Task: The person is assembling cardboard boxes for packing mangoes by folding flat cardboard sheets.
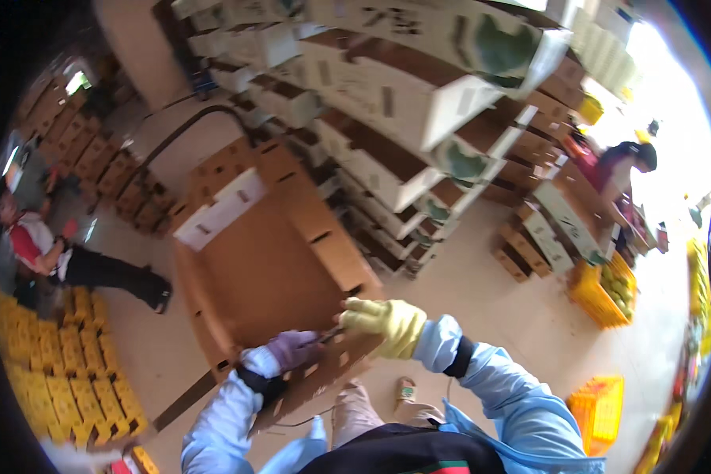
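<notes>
A large open cardboard box (276, 272) of plain brown board is in front of me, with slots cut in its walls and a white label strip (221, 207) across its far side. My left hand (292, 348), in a purple glove, is closed on the near wall of this box. Beside it, my right hand (383, 324) wears a pale yellow glove, its fingers closed over the rim at the near right corner. A small dark thing shows between the two hands, too blurred to name. The fingertips are partly hidden by the board.
Tall stacks of white-sided boxes (387, 95) rise just beyond the box. A curved dark cart handle (186, 126) stands behind it. Yellow cartons (71, 387) are piled at left, near a standing person (47, 245). At right, another person (616, 174) bends by a yellow crate (604, 296) of green produce.
</notes>
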Motion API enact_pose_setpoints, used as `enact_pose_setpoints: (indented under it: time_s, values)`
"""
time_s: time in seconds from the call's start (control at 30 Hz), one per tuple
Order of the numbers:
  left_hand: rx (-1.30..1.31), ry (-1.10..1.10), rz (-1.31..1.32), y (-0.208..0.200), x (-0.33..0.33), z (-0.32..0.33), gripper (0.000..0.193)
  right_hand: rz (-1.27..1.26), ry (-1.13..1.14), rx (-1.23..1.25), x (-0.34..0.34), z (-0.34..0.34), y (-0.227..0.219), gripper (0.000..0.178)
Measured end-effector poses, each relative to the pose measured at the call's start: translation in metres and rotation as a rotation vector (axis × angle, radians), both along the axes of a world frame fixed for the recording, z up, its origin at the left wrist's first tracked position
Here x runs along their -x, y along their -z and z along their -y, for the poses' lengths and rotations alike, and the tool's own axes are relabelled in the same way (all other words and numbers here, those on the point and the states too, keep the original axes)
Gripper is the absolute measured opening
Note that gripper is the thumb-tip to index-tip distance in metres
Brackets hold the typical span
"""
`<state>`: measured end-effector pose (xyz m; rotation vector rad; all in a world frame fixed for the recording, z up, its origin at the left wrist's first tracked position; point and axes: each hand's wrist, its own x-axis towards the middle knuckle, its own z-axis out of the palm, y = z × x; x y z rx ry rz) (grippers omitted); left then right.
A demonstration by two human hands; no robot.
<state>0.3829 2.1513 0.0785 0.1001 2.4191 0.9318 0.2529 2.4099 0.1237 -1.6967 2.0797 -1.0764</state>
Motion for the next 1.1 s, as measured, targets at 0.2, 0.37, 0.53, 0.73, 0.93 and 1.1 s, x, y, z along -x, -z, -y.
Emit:
enact_pose_setpoints:
  time_s: [0.2, 0.37, 0.53, 0.73, 0.93, 1.1]
  values:
    - [-0.543, -0.786, -0.432, -0.032, -0.051, 0.084, 0.023, 0.155, 0.302, -0.406, 0.029, 0.058, -0.01, 0.07]
    - [0.097, -1.028, -1.259, -0.069, -0.144, 0.001, 0.031, 0.154, 0.299, -0.387, 0.028, 0.083, -0.009, 0.065]
    - [0.844, -0.54, -0.763, -0.013, -0.098, -0.018, 0.079, 0.187, 0.417, -0.345, 0.025, 0.088, 0.006, 0.055]
    - [0.564, -0.406, -0.171, 0.012, -0.058, 0.055, 0.084, 0.695, 0.618, 0.744, -0.025, 0.039, 0.055, 0.065]
    - [0.277, -0.308, 0.014, 0.039, -0.068, 0.058, 0.054, -0.483, -0.291, -0.393, -0.001, 0.113, -0.006, 0.075]
    - [0.697, -0.358, -0.298, 0.072, -0.106, -0.012, 0.062, -0.308, -0.064, -0.377, -0.023, 0.104, 0.116, 0.037]
